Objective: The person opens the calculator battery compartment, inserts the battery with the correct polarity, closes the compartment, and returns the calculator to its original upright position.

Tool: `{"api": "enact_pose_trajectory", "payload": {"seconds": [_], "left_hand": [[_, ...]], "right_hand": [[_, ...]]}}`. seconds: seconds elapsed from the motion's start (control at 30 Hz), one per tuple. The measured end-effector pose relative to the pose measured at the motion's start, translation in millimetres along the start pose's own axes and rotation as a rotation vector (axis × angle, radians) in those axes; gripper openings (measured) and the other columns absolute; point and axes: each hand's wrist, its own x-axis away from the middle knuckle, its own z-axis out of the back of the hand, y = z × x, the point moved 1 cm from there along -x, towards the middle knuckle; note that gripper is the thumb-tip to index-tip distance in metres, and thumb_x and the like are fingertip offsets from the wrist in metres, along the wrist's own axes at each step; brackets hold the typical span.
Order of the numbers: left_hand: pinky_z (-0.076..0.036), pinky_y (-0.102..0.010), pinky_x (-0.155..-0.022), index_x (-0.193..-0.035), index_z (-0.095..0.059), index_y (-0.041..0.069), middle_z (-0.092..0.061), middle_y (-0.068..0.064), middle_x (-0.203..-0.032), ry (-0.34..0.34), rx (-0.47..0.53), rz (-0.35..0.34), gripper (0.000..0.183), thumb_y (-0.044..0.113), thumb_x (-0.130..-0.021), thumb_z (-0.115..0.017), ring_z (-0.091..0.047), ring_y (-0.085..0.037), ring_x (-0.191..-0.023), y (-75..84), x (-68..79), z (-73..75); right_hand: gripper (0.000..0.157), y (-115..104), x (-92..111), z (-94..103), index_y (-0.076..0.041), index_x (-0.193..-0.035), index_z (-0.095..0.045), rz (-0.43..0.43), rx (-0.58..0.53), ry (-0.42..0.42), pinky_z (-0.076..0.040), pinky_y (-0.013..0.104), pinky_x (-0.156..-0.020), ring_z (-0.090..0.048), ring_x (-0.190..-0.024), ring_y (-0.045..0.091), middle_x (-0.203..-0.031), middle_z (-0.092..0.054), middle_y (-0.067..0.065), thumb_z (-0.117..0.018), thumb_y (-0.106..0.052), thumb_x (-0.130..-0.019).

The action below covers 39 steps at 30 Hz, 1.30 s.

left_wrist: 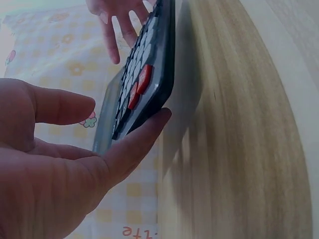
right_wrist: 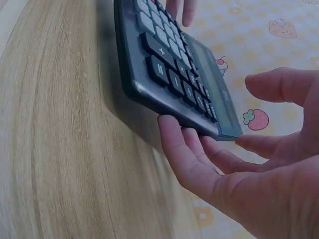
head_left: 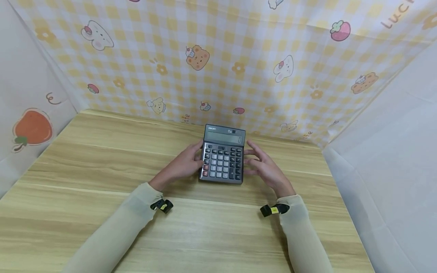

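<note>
A dark grey desktop calculator (head_left: 223, 155) with a tilted-up display, pale and dark keys and two red keys (left_wrist: 140, 87) faces the person. Its display shows a digit at the right end. My left hand (head_left: 186, 161) is at its left side; in the left wrist view a fingertip meets the lower edge while the thumb (left_wrist: 65, 105) stands off. On the other side, fingertips of my right hand (right_wrist: 249, 164) rest along the calculator's right edge, its thumb raised and apart. A shadow shows beneath the calculator in both wrist views.
The wood-grain table (head_left: 191, 235) runs under both arms. Behind it hangs a yellow-checked cloth (head_left: 218, 83) with cartoon prints, close to the calculator's far end. White sheets (head_left: 385, 159) flank the table. Each wrist wears a black strap device (head_left: 164, 206).
</note>
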Motion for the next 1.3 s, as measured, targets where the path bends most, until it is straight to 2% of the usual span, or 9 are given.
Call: {"api": "enact_pose_trajectory", "payload": {"seconds": [0.13,0.23,0.33,0.5,0.67,0.77,0.97,1.2,1.3], "left_hand": [[-0.051,-0.052,-0.116,-0.176,-0.011,0.004,-0.013,-0.022,-0.181,-0.018,0.013,0.023,0.082,-0.004,-0.107,-0.053,-0.039,-0.044,-0.158,-1.0,0.3,-0.4],[-0.063,-0.047,-0.089,-0.177,-0.009,0.007,-0.01,-0.018,-0.183,-0.021,0.009,0.06,0.083,-0.001,-0.108,-0.055,-0.056,-0.044,-0.142,-1.2,1.1,-0.3],[-0.059,-0.041,-0.07,-0.178,-0.01,0.009,-0.01,-0.016,-0.183,-0.032,0.002,0.078,0.083,0.002,-0.109,-0.055,-0.064,-0.043,-0.125,-2.6,0.3,-0.9],[-0.056,-0.047,-0.101,-0.178,-0.01,0.009,-0.013,-0.016,-0.182,-0.047,-0.011,0.068,0.082,0.002,-0.108,-0.053,-0.042,-0.039,-0.156,-3.4,-0.4,-1.9],[-0.038,-0.055,-0.125,-0.178,-0.009,0.01,-0.013,-0.017,-0.182,-0.047,-0.022,0.064,0.081,0.003,-0.109,-0.051,-0.026,-0.039,-0.164,-3.8,0.6,-1.7],[-0.032,-0.056,-0.128,-0.178,-0.008,0.013,-0.013,-0.017,-0.182,-0.047,-0.027,0.064,0.083,0.003,-0.109,-0.051,-0.024,-0.039,-0.165,-3.5,1.7,-1.2],[-0.039,-0.059,-0.122,-0.179,-0.007,0.019,-0.017,-0.02,-0.181,-0.048,-0.013,0.066,0.084,0.003,-0.108,-0.05,-0.032,-0.043,-0.161,-3.1,2.4,-0.8],[-0.021,-0.054,-0.132,-0.179,-0.008,0.016,-0.031,-0.025,-0.175,-0.055,0.032,0.04,0.084,-0.001,-0.107,-0.047,-0.031,-0.04,-0.162,-5.4,1.0,-2.8],[-0.021,-0.054,-0.132,-0.179,-0.008,0.016,-0.03,-0.025,-0.176,-0.055,0.034,0.047,0.083,-0.001,-0.108,-0.047,-0.031,-0.04,-0.162,-5.4,1.5,-3.3]], "right_hand": [[0.083,0.9,-0.2,0.2,-0.012,-0.179,-0.013,-0.009,0.018,0.002,-0.06,0.051,-0.102,-0.055,-0.134,0.042,-0.164,-0.035,0.028,-0.054,-0.002,-0.106],[0.082,1.4,-0.7,0.2,-0.012,-0.178,-0.014,-0.014,0.031,0.001,-0.06,0.051,-0.102,-0.055,-0.135,0.043,-0.165,-0.035,0.027,-0.054,-0.003,-0.107],[0.082,2.1,-1.9,0.2,-0.013,-0.178,-0.016,-0.024,0.031,0.007,-0.06,0.051,-0.102,-0.056,-0.134,0.042,-0.165,-0.036,0.026,-0.054,-0.003,-0.107],[0.082,2.4,-3.6,0.5,-0.012,-0.178,-0.019,-0.034,0.029,0.01,-0.061,0.052,-0.101,-0.057,-0.134,0.042,-0.165,-0.039,0.025,-0.056,-0.003,-0.105],[0.082,3.4,-4.2,-0.5,-0.012,-0.178,-0.02,-0.031,0.034,0.002,-0.061,0.053,-0.101,-0.059,-0.131,0.04,-0.165,-0.039,0.026,-0.056,-0.003,-0.105],[0.081,4.0,-4.3,-0.8,-0.013,-0.178,-0.021,-0.031,0.036,0.002,-0.061,0.052,-0.1,-0.06,-0.13,0.04,-0.164,-0.04,0.026,-0.056,-0.002,-0.105],[0.08,4.2,-4.1,-0.5,-0.013,-0.178,-0.021,-0.038,0.04,0.0,-0.061,0.052,-0.1,-0.059,-0.131,0.04,-0.165,-0.039,0.026,-0.055,-0.003,-0.105],[0.082,6.5,-4.2,-0.8,-0.009,-0.178,-0.016,-0.045,0.041,-0.016,-0.059,0.056,-0.103,-0.058,-0.132,0.043,-0.167,-0.036,0.03,-0.054,-0.002,-0.105],[0.082,8.4,-4.4,-1.2,-0.008,-0.178,-0.015,-0.043,0.043,-0.023,-0.059,0.055,-0.103,-0.058,-0.131,0.043,-0.166,-0.036,0.032,-0.054,-0.002,-0.106]]}}
